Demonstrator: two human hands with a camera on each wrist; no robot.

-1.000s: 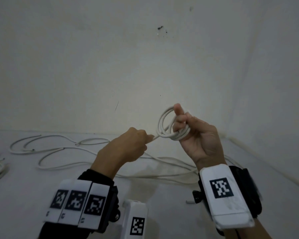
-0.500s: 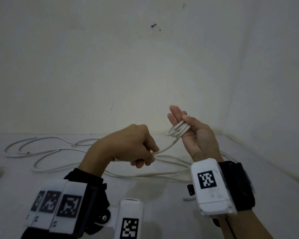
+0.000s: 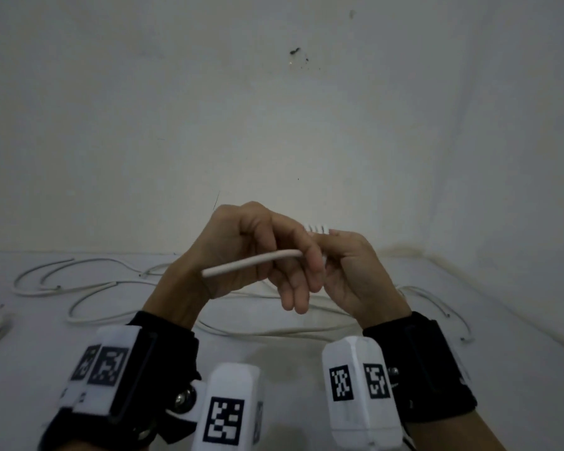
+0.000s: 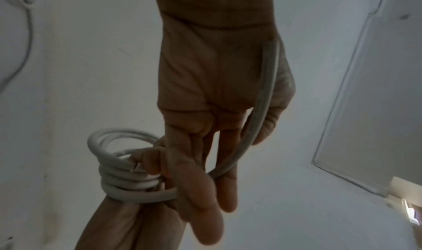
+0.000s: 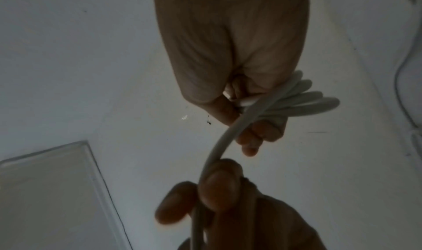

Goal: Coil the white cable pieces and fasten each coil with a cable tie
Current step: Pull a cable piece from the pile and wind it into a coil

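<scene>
Held up in front of the white wall (image 3: pixel 274 125), above the floor (image 3: pixel 306 359): a small coil of white cable (image 4: pixel 123 178), several turns stacked, wound round the curled fingers of the right hand (image 3: pixel 352 271). Free tail end (image 3: pixel 248 263) of the same cable pinched in the left hand (image 3: pixel 241 252), between thumb and curled fingers, just beside the coil and crossing over it. Both hands touching, no gap between them.

Light, by the look of it, and springy: round smooth jacket, turns fanning apart at one side (right wrist view), likely to unwind the moment the grip slackens. Best taken across all turns at once, thumb clamping the bundle where the tail crosses, so the tail end stays trapped. Smooth sheath probably slippery, so a firm pinch rather than a loose cradle.

More loose white cable pieces (image 3: pixel 88 284) sprawled on the floor behind. No cable tie seen in any view.
</scene>
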